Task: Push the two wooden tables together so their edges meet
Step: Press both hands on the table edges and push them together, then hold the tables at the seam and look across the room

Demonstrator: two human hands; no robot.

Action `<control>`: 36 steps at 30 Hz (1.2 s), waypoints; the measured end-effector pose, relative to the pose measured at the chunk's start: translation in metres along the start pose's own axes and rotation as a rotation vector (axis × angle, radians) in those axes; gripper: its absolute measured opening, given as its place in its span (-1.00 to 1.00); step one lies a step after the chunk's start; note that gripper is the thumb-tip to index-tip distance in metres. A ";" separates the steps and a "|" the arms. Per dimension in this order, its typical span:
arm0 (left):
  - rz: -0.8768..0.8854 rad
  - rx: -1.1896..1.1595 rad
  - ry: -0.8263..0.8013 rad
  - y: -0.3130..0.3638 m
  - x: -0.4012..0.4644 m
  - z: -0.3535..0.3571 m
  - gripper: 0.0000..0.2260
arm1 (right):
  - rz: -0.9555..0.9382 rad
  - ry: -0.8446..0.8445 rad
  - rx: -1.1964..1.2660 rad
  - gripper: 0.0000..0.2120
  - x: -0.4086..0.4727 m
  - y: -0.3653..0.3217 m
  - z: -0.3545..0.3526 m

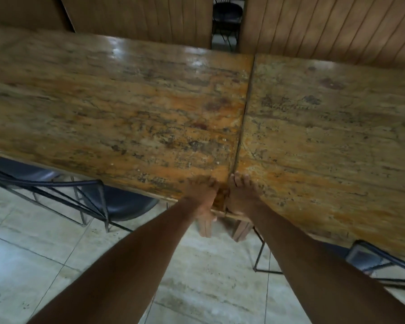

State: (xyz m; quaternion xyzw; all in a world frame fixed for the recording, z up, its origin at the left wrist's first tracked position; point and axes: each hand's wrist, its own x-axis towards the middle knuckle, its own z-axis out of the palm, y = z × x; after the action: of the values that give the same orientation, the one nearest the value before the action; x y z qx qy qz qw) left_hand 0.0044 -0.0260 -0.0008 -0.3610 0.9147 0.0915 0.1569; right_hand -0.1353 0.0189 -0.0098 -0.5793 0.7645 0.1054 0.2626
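Note:
Two worn wooden tables stand side by side. The left table (117, 108) and the right table (325, 127) meet along a thin dark seam that runs from the back edge to the front edge. My left hand (202, 195) grips the near corner of the left table, fingers on top and thumb under the edge. My right hand (241, 195) grips the near corner of the right table the same way. Both hands sit right beside the seam, almost touching each other.
Black metal-framed chairs are tucked under the left table (117, 204) and under the right table (369, 258). Another black chair (227, 15) shows through a gap in the wood-panelled wall behind. Pale floor tiles (45, 265) lie below me.

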 end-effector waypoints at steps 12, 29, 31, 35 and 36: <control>-0.165 0.206 0.432 -0.249 -0.166 -0.101 -0.29 | -0.305 0.474 0.013 -0.39 -0.021 -0.284 -0.120; -0.670 0.107 0.521 -0.677 -0.504 -0.115 -0.29 | -0.736 0.476 -0.076 -0.40 -0.018 -0.831 -0.140; -0.686 0.084 0.509 -0.718 -0.521 -0.105 -0.30 | -0.755 0.476 -0.080 -0.41 -0.004 -0.878 -0.137; -0.710 0.076 0.490 -0.806 -0.537 -0.087 -0.32 | -0.782 0.481 -0.058 -0.40 0.038 -0.967 -0.127; -0.712 0.070 0.492 -0.838 -0.539 -0.081 -0.33 | -0.786 0.477 -0.055 -0.40 0.056 -0.996 -0.123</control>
State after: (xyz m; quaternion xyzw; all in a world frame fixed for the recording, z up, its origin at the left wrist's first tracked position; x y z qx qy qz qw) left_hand 0.9356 -0.3137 0.2198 -0.6597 0.7457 -0.0880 -0.0320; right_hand 0.7567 -0.3902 0.2070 -0.8400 0.5228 -0.1184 0.0840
